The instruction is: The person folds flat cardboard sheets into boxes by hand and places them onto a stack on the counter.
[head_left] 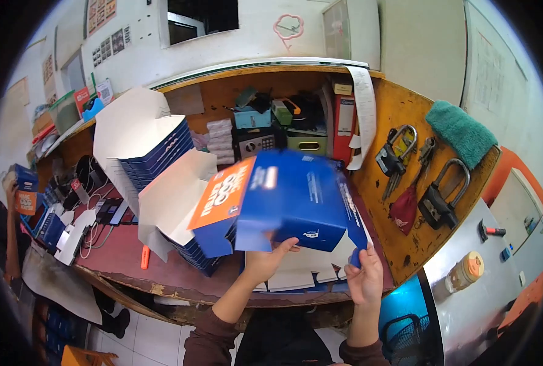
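A blue and orange cardboard box [308, 189] is tilted above the desk, partly folded, with some flaps loose and slightly blurred. My left hand [270, 261] grips its near lower edge, thumb showing and the other fingers partly hidden. At the box's right end, my right hand [365, 276] pinches a blue flap [358, 235] between thumb and fingers. Under the box lie flat card sheets [290, 282], white side up. Just left stand nested stacks of open boxes [155, 149] with white insides, one stack nearer [177, 198] than the other.
A wooden desk [125, 268] holds an orange marker [145, 257], cables and phones. Padlocks [437, 201] and a green towel [463, 131] are on the right panel. A metal table with a jar [465, 271] stands right. Another person's hand [9, 183] holds a similar box at far left.
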A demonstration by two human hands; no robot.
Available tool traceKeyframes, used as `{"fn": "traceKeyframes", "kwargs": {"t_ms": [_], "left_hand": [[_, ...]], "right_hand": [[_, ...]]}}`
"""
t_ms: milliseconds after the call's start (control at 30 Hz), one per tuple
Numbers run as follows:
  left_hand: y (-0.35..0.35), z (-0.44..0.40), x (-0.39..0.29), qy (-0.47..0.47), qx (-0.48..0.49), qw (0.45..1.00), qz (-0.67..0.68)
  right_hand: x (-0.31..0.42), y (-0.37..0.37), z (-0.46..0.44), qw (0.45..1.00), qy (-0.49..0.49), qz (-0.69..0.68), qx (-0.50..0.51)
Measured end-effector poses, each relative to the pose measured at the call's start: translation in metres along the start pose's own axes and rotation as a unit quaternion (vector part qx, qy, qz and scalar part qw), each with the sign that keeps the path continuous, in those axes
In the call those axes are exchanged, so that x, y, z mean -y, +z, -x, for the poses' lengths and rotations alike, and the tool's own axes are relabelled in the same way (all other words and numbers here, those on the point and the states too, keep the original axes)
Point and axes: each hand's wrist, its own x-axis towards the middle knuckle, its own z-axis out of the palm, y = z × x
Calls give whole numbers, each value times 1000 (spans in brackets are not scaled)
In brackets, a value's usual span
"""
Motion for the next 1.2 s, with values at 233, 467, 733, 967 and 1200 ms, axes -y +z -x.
{"fn": "traceKeyframes", "kwargs": {"t_ms": [233, 467, 733, 967, 1200], "left_hand": [[59, 29, 15, 98, -24, 995, -2], [18, 2, -30, -125, 21, 809, 574], [38, 27, 2, -127, -76, 954, 262], [25, 21, -24, -287, -81, 867, 400], [-49, 17, -13, -332, 37, 900, 279]], "right_hand": [[-52, 43, 5, 938, -302, 68, -156], [-30, 12, 9, 991, -21, -122, 56], [-69, 47, 29, 937, -341, 60, -40], [-80, -16, 13, 800, -292, 497, 167], [-34, -124, -3, 997, -27, 31, 67]]}}
